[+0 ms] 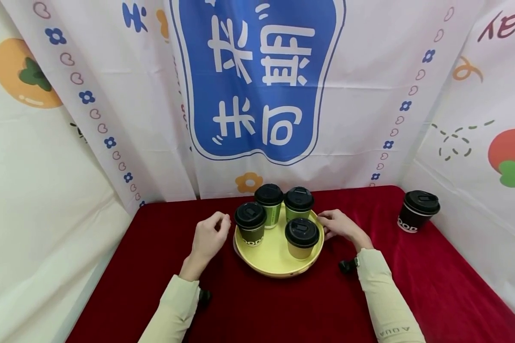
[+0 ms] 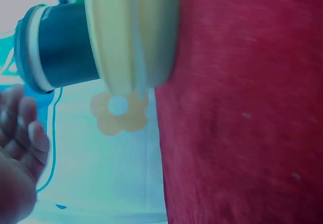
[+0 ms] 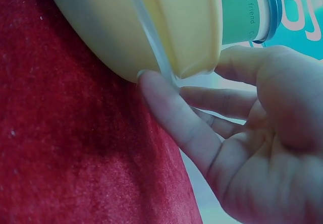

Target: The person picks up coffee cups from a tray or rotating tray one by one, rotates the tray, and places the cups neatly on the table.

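A round yellow tray (image 1: 266, 262) sits on the red cloth and bears several lidded paper cups. A dark cup (image 1: 251, 232) is at its left, two green cups (image 1: 271, 214) are at the back, and a tan cup (image 1: 300, 247) is at front right. My right hand (image 1: 339, 224) grips the tray's right edge; in the right wrist view the thumb (image 3: 171, 108) lies against its lower side and another finger reaches the rim. To the left of the dark cup, my left hand (image 1: 210, 236) hovers with loosely curled fingers (image 2: 30, 118), holding nothing and apart from the tray.
Another dark lidded cup (image 1: 416, 212) stands by itself at the far right of the table. A red velvet cloth (image 1: 283, 309) covers the tabletop. Printed white curtains (image 1: 369, 119) hang close behind and along both sides.
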A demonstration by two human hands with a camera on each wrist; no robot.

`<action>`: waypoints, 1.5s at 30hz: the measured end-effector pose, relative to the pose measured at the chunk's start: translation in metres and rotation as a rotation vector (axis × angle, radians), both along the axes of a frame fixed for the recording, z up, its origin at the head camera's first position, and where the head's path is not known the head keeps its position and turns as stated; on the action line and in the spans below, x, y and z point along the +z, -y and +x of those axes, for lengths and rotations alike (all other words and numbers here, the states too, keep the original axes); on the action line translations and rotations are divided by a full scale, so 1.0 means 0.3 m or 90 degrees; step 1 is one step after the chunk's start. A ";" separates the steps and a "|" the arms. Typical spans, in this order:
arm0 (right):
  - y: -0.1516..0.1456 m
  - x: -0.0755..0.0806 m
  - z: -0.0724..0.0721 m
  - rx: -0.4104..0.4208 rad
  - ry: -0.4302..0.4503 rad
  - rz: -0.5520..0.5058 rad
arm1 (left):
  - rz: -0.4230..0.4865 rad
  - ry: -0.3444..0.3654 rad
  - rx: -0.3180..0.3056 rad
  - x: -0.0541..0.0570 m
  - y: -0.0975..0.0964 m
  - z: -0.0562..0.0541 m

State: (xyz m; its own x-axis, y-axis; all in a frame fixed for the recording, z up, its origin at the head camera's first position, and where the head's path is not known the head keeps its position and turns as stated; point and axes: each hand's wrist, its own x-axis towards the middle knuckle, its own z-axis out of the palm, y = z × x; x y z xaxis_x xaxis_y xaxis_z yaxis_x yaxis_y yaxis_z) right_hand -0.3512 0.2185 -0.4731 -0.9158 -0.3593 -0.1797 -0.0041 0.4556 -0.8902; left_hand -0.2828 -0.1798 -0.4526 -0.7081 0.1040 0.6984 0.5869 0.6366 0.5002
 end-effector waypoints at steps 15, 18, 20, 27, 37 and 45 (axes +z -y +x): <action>0.001 0.001 0.002 -0.003 -0.009 0.000 | 0.002 0.337 0.062 -0.016 0.039 -0.035; 0.002 0.003 0.000 -0.008 -0.012 0.006 | 0.019 0.401 0.043 -0.030 0.042 -0.055; 0.002 0.004 -0.001 -0.005 -0.015 0.009 | 0.044 0.444 0.025 -0.038 0.041 -0.069; 0.000 0.003 0.003 0.003 -0.014 0.006 | 0.150 0.564 -0.019 -0.060 0.014 -0.109; 0.007 0.008 0.007 -0.008 -0.011 0.011 | 0.187 0.618 -0.034 -0.073 -0.008 -0.123; -0.006 0.002 0.008 -0.014 -0.011 0.018 | 0.197 0.618 -0.064 -0.089 -0.004 -0.134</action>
State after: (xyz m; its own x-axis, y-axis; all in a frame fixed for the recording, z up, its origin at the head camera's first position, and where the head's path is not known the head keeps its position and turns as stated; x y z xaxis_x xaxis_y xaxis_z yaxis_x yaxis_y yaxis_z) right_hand -0.3488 0.2202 -0.4725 -0.9268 -0.3335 -0.1727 -0.0094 0.4804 -0.8770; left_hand -0.3229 -0.1785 -0.4793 -0.9804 0.1062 -0.1660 -0.1161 0.3695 0.9219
